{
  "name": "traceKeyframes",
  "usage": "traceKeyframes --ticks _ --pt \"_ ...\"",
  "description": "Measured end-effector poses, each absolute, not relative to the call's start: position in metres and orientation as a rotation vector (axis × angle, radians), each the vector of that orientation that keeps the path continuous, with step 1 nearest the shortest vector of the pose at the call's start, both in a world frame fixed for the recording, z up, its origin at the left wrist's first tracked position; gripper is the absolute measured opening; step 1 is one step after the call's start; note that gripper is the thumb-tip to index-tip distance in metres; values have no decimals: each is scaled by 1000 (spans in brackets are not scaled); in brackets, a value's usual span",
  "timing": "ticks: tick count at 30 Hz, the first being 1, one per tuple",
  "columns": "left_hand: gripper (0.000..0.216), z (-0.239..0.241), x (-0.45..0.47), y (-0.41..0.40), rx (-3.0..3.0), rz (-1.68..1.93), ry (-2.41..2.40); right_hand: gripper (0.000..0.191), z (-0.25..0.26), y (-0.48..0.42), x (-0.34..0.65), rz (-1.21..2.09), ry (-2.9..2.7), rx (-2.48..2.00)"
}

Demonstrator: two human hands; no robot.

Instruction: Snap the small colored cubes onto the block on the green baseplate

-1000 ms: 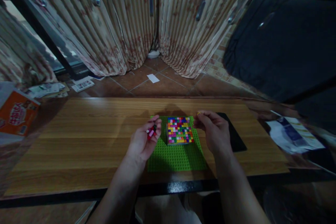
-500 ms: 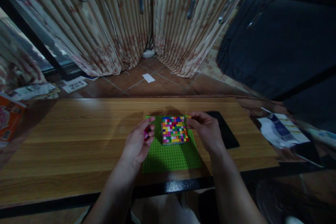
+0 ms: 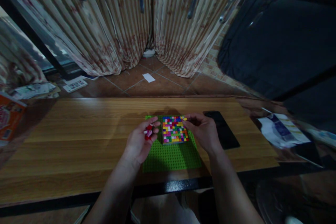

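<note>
On the wood surface (image 3: pixel 78 136), close to its front edge, sits a green baseplate (image 3: pixel 170 157); the far half of it carries a square block (image 3: pixel 175 130) of tiny bricks in pink, yellow, red, green and blue, lying flat on the studs; the near half shows only green studs; left hand (image 3: pixel 139 141) is just left of the block, palm half up, fingers curled round a few loose bricks (image 3: pixel 148 132), red and white as far as I can make out, with the thumb lying over them; that hand sits over the plate's left edge and isn't touching the block afaict; right hand (image 3: pixel 203 133) comes in from the other side, thumb and forefinger pinched narrow on what looks like a yellow brick (image 3: pixel 185 119) right at the block's far right corner; way too small and dim to say if it touches the block or hangs just above it; a black slab (image 3: pixel 223 129), maybe a phone, lies flat just right of the plate, partly behind the right hand; an orange box (image 3: pixel 7 119) pokes in at the far left, well apart from everything; some papers (image 3: pixel 283 129) lie off to the right; striped curtains (image 3: pixel 105 24) hang beyond the surface, over a tiled floor (image 3: pixel 170 84) with a white scrap (image 3: pixel 148 77) on it.
</note>
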State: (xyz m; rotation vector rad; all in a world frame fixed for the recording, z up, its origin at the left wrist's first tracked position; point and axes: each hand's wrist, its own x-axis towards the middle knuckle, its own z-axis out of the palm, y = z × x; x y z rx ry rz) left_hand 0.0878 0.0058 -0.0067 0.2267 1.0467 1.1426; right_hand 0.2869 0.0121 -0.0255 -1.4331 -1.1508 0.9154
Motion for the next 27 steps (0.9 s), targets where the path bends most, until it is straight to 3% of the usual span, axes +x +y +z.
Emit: traceKeyframes --ticks 27 --pt "14 -11 87 6 255 1147 1045 20 -24 11 285 779 -1279 -1508"
